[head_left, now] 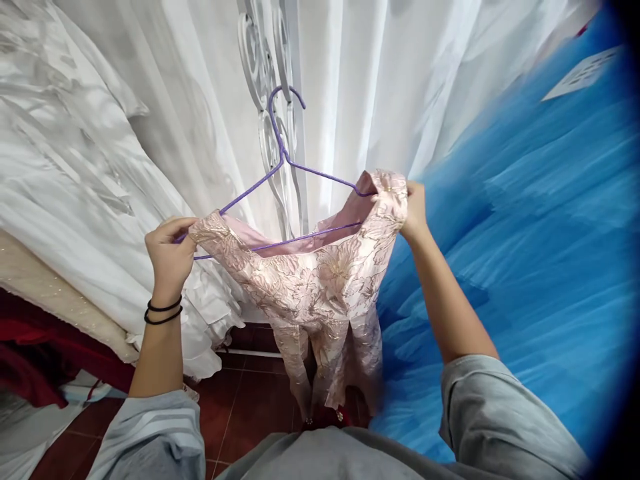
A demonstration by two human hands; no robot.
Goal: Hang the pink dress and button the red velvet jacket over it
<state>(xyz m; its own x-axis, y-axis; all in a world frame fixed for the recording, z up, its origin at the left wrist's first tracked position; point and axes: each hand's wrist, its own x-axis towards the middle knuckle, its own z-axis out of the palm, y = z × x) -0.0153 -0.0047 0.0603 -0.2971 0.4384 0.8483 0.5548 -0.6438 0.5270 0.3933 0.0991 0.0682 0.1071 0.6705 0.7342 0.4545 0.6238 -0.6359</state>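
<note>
The pink floral brocade dress hung in front of you on a purple hanger, between the white gowns and the blue tulle gown. The step in hand looked to be settling its shoulders on the hanger. Your left hand was closed in a pinch on one shoulder band, where the hanger's end poked out past the fabric. Your right hand was closed on the outer edge of the other band, its fingertips partly hidden behind it. The next move seemed to call for an even hold, keeping both bands level. The hook met the white metal scrollwork in your view, but you could not tell whether it was caught there.
</note>
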